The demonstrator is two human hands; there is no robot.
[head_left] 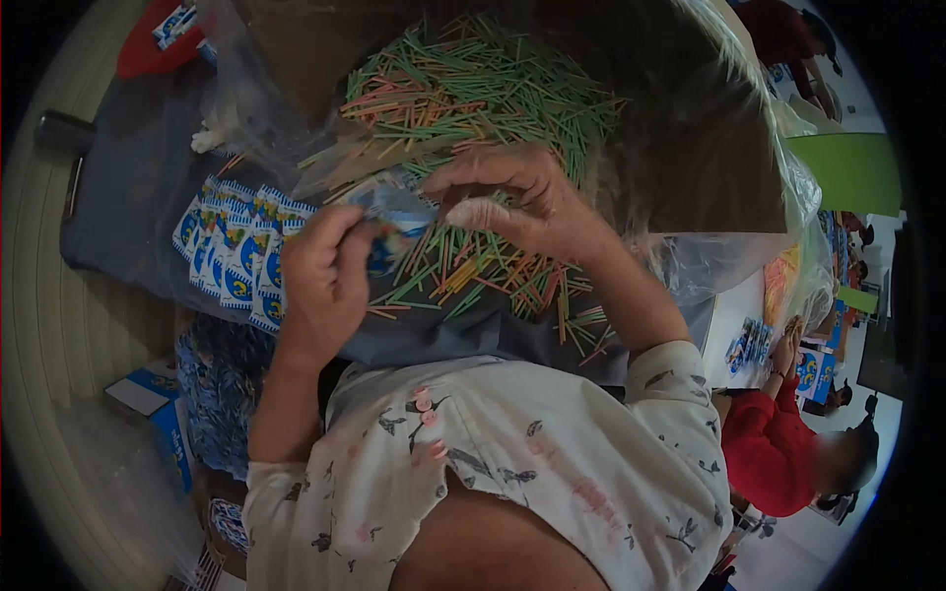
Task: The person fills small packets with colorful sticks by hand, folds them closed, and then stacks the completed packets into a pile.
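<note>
My left hand [330, 271] pinches a small blue-and-white packet [394, 229] between thumb and fingers; the packet is blurred. At the packet's right edge, my right hand [517, 200] is curled, with its thumb and fingertips drawn close together. What lies between those fingertips is too small to make out. Behind and below both hands spreads a loose heap of thin green, orange and pink sticks [493, 89]. Beside my left hand, overlapping rows of similar blue-and-white packets [236, 251] lie on the grey cloth [133, 187].
Clear plastic sheeting [729, 59] and a brown cardboard flap [709, 177] surround the heap. A red container [148, 44] with packets stands at the upper left. On the right, a person in red [769, 453] works beside more packets [751, 347]. A blue box [163, 414] is at lower left.
</note>
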